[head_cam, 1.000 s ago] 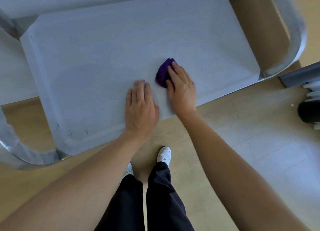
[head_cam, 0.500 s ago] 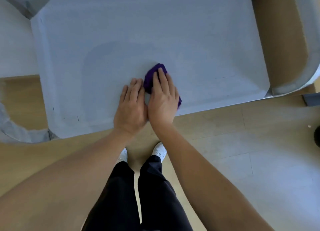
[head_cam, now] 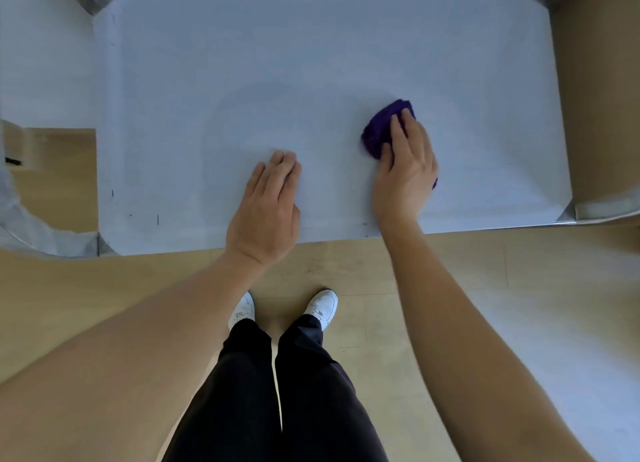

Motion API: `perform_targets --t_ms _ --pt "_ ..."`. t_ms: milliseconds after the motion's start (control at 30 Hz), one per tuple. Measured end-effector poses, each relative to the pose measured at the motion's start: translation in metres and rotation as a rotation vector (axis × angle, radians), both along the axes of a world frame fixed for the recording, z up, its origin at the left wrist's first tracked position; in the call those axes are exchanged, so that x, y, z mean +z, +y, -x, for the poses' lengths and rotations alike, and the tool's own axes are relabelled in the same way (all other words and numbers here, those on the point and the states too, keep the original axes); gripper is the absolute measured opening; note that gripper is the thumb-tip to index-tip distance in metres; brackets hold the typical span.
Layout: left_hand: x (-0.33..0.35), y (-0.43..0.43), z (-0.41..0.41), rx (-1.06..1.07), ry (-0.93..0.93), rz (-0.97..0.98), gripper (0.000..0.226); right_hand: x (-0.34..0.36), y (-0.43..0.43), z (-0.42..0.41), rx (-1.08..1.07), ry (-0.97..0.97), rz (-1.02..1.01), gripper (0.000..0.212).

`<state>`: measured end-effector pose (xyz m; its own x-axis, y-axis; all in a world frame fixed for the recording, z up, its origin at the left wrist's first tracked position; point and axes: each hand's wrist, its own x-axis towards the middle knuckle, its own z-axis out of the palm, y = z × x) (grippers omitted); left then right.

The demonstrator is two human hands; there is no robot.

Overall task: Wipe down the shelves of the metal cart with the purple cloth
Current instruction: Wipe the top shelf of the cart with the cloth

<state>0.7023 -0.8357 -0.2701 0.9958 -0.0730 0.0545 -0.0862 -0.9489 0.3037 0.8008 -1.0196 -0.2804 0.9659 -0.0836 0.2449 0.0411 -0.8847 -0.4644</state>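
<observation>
The metal cart's top shelf (head_cam: 277, 63) is a flat grey tray that fills the upper half of the view. A bunched purple cloth (head_cam: 379, 129) lies on its right part. My right hand (head_cam: 405, 170) lies flat on top of the cloth with straight fingers and presses it to the shelf; most of the cloth is hidden under the palm. My left hand (head_cam: 268, 208) rests flat on the shelf near the front edge, fingers together, apart from the cloth.
The cart's curved metal handle (head_cam: 606, 212) shows at the right and another rail (head_cam: 20, 219) at the left. Wooden floor (head_cam: 519, 305) lies below the shelf's front edge, with my legs and white shoes (head_cam: 320, 307) close to it.
My right hand has slid the cloth to the right, away from my left hand, which it was touching half a second ago. The left hand has stayed near the front edge.
</observation>
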Motion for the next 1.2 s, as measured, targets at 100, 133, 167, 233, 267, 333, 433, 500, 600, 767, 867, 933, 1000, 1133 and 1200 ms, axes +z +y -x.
perform_targets --t_ms 100,133,167,233,267,333,433,500,600,767,867,933,1000,1133,1200 --pt "-0.001 0.000 -0.001 0.005 -0.027 0.026 0.054 0.004 0.044 0.022 -0.083 0.060 0.007 0.045" --pt "0.000 0.001 -0.001 0.006 -0.032 0.049 0.054 0.005 0.056 0.031 -0.032 0.057 0.032 0.045" --pt "0.001 0.002 -0.001 0.010 -0.027 0.083 0.055 0.005 0.065 0.041 0.030 0.054 0.054 0.045" --pt "0.006 0.006 -0.002 0.024 -0.018 0.173 0.056 0.008 0.073 0.052 0.120 0.055 0.072 0.043" --pt "0.008 0.010 -0.003 0.023 -0.023 0.202 0.056 0.011 0.072 0.052 0.151 0.054 0.073 0.042" --pt "0.012 0.019 -0.003 0.020 -0.025 0.135 0.053 0.015 0.061 0.048 0.216 0.034 0.060 0.039" --pt "0.012 0.031 0.003 0.094 -0.011 -0.021 0.049 0.018 0.035 0.037 0.253 0.002 0.053 0.036" --pt "0.010 0.031 0.007 0.131 -0.004 -0.015 0.048 0.017 0.028 0.037 0.126 0.033 0.039 0.037" --pt "0.009 0.025 0.005 0.141 0.015 -0.003 0.049 0.017 0.054 0.053 -0.050 0.082 0.062 0.042" --pt "0.011 0.031 0.003 0.121 0.056 -0.006 0.051 0.032 0.070 0.073 0.193 0.088 0.204 0.042" --pt "0.011 0.028 0.005 0.103 0.094 -0.032 0.053 0.038 0.058 0.074 0.233 0.056 0.311 0.032" --pt "0.011 0.025 0.005 0.094 0.119 -0.057 0.054 0.036 0.059 0.058 0.258 0.063 0.321 0.028" --pt "0.010 0.024 0.005 0.088 0.132 -0.071 0.055 0.035 0.066 0.032 0.261 0.074 0.282 0.026" --pt "0.009 0.027 0.004 0.080 0.128 -0.058 0.055 0.031 0.083 0.006 0.121 0.121 0.138 0.025" --pt "0.009 0.026 0.004 0.084 0.131 -0.047 0.055 0.030 0.083 0.024 0.066 0.110 0.013 0.024"
